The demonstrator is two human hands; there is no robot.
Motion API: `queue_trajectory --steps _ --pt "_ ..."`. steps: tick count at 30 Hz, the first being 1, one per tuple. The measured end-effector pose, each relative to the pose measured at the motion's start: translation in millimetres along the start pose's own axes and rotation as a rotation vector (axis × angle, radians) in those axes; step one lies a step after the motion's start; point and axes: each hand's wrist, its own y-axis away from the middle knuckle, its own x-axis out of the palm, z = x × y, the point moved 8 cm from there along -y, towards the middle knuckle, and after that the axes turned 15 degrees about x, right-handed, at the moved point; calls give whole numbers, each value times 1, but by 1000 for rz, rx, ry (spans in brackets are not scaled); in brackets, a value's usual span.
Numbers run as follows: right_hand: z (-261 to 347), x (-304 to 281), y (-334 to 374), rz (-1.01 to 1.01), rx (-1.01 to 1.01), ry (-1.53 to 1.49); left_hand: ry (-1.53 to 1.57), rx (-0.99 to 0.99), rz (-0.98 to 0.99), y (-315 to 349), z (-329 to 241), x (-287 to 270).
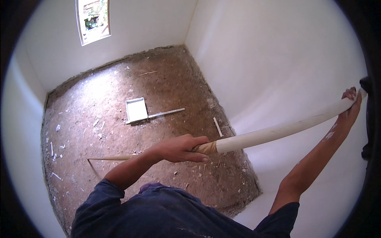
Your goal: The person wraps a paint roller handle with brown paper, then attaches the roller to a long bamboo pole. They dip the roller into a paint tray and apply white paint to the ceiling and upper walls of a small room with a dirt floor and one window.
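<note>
A long pole point(270, 135) runs across my front, its right part a thick white tube and its left part a thinner wooden stick point(115, 158) that points out over the floor. Brown wrapping point(206, 147) covers the joint between the two. My left hand point(178, 147) is closed round the pole at this joint, thumb toward me. Farther up, close to the right rim of the view, my right hand point(350, 98) grips the white tube near its end. White smears mark my right forearm. The tool end of the pole, if any, cannot be made out.
On the brown dirt floor point(158, 87) sits a square white paint tray point(136, 110), with a white-stained stick point(168, 112) beside it. A short white strip point(218, 127) lies by the right wall point(278, 59). Small debris is scattered at left. A window point(93, 20) opens in the far wall.
</note>
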Motion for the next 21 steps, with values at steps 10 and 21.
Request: queue_trajectory --steps 10,21 --pt "-20 90 24 -53 -26 -105 -307 -61 -250 9 -15 -23" --pt "-13 65 -6 17 61 -49 -306 -90 -333 14 -22 -32"
